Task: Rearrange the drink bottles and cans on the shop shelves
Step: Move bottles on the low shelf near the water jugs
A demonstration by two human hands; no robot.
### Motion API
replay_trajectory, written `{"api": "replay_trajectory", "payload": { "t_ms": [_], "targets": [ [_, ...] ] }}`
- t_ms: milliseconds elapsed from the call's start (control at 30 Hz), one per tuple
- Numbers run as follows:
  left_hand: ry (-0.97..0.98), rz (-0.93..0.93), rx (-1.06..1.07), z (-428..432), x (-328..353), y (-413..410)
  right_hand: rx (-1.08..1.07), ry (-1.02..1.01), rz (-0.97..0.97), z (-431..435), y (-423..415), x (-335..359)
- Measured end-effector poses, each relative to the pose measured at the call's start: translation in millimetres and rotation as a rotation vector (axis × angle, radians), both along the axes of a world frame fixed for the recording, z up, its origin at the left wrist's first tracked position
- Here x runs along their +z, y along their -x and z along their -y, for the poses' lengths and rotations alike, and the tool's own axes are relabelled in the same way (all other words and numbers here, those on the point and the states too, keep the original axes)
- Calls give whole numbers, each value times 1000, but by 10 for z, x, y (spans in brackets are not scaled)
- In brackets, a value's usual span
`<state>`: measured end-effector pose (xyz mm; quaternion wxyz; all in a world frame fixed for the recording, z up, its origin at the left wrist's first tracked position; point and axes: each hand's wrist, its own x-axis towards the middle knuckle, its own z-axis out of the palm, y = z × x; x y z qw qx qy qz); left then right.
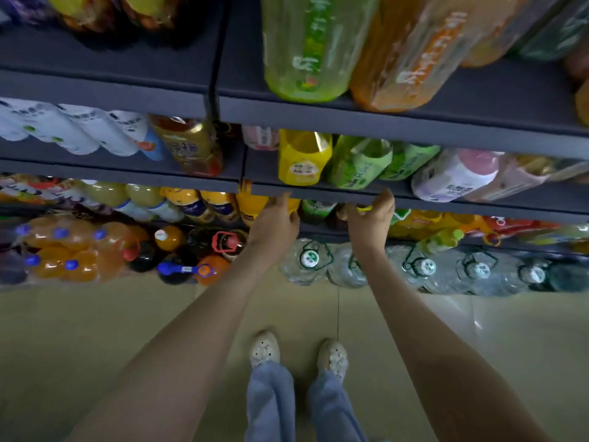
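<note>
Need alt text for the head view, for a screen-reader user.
Seen from above, a person's left hand and right hand reach in among drink bottles on dark shop shelves; whether they hold anything is unclear. Large water jugs stand at the bottom right.

Dim, even store light falls from above on the drink shelves, leaving deep shadow beneath each shelf lip, where the left hand and right hand go soft. Motion blur smears the top-row bottles, and wide-angle distortion bends the frame's edges. Pale glare marks the floor at right.
</note>
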<state>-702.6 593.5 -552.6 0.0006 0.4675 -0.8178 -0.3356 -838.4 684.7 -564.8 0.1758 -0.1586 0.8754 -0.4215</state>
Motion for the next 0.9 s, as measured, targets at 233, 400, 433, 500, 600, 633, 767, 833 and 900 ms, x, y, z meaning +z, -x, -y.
{"api": "replay_trajectory", "payload": {
  "t_ms": [233, 400, 433, 500, 600, 633, 767, 833, 900],
  "targets": [
    [-17, -164, -95, -511, -141, 774, -187, 54, -116, -669, 869, -122],
    [-22, -389, -189, -798, -163, 1636, -169, 134, -288, -758, 1552, -161],
    [-41, -428, -192, -850, -173, 1806, -153, 158, -293, -738, 1641, -167],
    [-81, -521, -200, -940, -217, 2089, -121, 191, -324, -697, 1778, -205],
    [-6, -582, -210, -1005, -321, 2350, -103, 243, -337, -722, 1905, -249],
    [38, -583, -205, -1027, -341, 2407, -130, 268, -329, -761, 1952, -244],
    [176, -563, -122, -1198, -344, 2580, -351, 316, -429, -910, 2326, -126],
    [297, -506, -69, -1275, -360, 2681, -319, 268, -433, -911, 2599, -83],
    [398, -479, -18, -1338, -369, 2793, -235, 240, -364, -901, 2844, -47]
  ]
}}
